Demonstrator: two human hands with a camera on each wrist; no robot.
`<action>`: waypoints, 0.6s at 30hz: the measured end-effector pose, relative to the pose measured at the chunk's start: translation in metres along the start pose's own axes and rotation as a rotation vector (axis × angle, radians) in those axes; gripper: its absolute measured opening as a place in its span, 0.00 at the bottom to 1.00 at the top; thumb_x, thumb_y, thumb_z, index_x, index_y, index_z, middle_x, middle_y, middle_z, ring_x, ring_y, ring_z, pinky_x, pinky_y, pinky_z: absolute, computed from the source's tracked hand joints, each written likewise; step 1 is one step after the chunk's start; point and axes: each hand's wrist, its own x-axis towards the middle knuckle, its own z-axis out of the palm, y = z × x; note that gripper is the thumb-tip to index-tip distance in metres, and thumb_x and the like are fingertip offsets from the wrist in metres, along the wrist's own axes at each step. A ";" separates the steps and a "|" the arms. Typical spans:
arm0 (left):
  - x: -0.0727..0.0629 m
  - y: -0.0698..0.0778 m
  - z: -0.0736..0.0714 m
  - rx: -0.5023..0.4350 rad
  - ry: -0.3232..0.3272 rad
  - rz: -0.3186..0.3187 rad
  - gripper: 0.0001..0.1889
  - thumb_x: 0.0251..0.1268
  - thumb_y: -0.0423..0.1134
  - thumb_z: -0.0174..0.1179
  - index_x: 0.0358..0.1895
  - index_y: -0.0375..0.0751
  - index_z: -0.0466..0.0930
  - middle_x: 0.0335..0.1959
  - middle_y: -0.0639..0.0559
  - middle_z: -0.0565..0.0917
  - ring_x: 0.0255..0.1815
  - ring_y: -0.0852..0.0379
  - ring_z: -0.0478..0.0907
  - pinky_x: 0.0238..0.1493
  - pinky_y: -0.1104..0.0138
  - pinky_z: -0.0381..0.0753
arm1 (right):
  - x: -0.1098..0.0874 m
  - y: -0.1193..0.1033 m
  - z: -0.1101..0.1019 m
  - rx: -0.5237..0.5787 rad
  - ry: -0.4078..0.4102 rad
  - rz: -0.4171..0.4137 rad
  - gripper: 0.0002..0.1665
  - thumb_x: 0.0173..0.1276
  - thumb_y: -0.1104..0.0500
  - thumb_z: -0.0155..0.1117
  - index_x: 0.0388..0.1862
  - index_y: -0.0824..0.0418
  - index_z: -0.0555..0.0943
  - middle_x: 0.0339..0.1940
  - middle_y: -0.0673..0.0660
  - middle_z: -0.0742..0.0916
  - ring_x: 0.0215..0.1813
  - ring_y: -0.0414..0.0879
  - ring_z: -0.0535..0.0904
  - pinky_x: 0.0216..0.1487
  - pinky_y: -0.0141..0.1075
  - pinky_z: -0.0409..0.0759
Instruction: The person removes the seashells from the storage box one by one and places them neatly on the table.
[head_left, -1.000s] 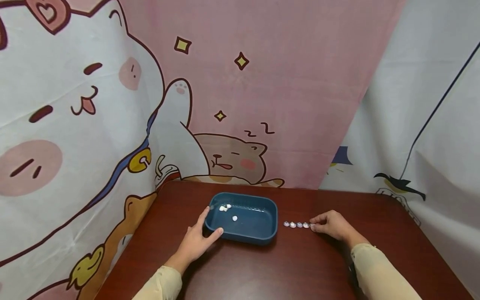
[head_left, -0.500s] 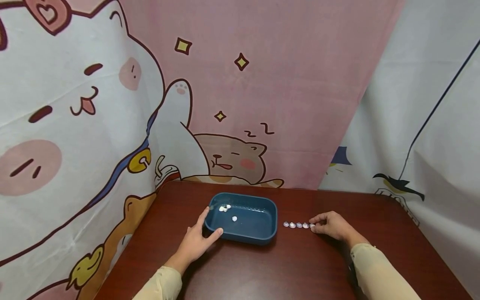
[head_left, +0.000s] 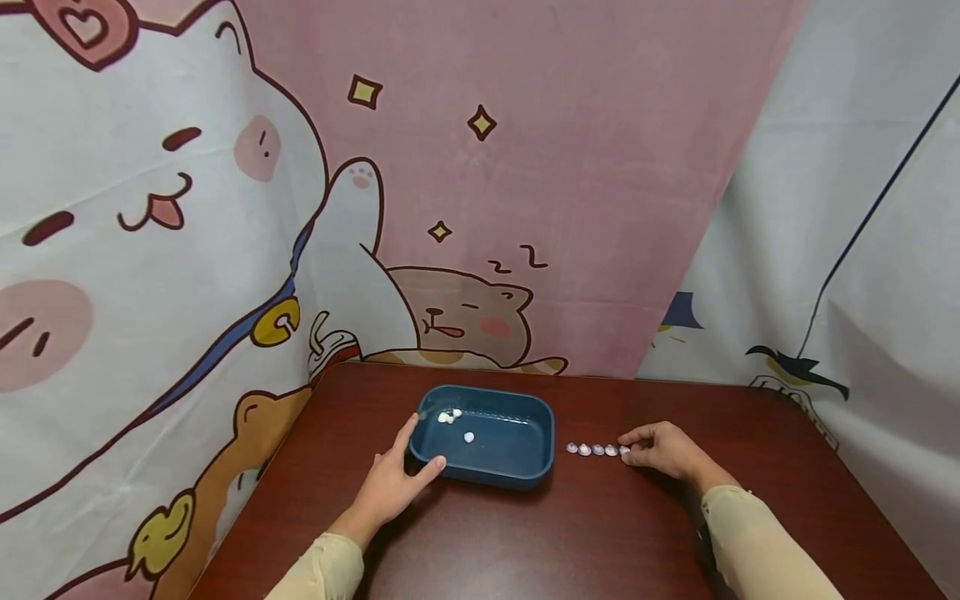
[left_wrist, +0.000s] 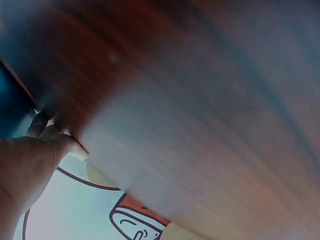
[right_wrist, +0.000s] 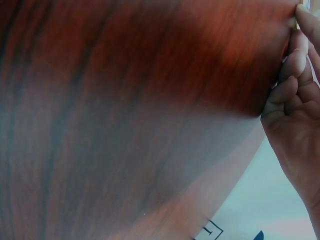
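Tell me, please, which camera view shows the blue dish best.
The head view: nearly the whole blue dish shows, with the left hand at one end. The left wrist view has only a blurred blue patch at its edge; the right wrist view, none.

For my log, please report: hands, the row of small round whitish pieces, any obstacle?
Left hand touching glossy blue rectangular dish. Right hand pinching end piece. Row straight, five pieces; no obstacle seen between it and dish.

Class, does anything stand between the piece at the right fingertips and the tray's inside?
Yes. Between the end piece at the right hand and the tray, four pieces lie in a row on the table; the tray's side wall also rises there.
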 end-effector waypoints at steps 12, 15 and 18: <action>0.003 -0.001 -0.001 0.001 0.001 0.012 0.54 0.65 0.77 0.62 0.89 0.62 0.49 0.85 0.44 0.66 0.79 0.31 0.72 0.82 0.27 0.48 | 0.002 -0.001 0.001 -0.048 0.024 0.004 0.17 0.66 0.53 0.80 0.51 0.60 0.92 0.37 0.50 0.90 0.36 0.39 0.77 0.36 0.32 0.76; 0.004 0.000 -0.002 -0.001 0.000 0.010 0.55 0.65 0.76 0.62 0.89 0.62 0.49 0.85 0.43 0.66 0.79 0.31 0.72 0.82 0.27 0.48 | 0.002 -0.002 0.000 -0.057 0.032 -0.005 0.17 0.66 0.53 0.80 0.50 0.59 0.92 0.37 0.50 0.89 0.36 0.39 0.76 0.36 0.32 0.75; 0.005 0.000 -0.002 0.003 -0.001 0.009 0.55 0.65 0.77 0.62 0.89 0.62 0.49 0.85 0.43 0.66 0.79 0.31 0.72 0.82 0.27 0.48 | 0.003 -0.003 0.000 -0.055 0.035 -0.004 0.17 0.66 0.53 0.80 0.50 0.59 0.92 0.37 0.50 0.90 0.36 0.40 0.77 0.36 0.32 0.76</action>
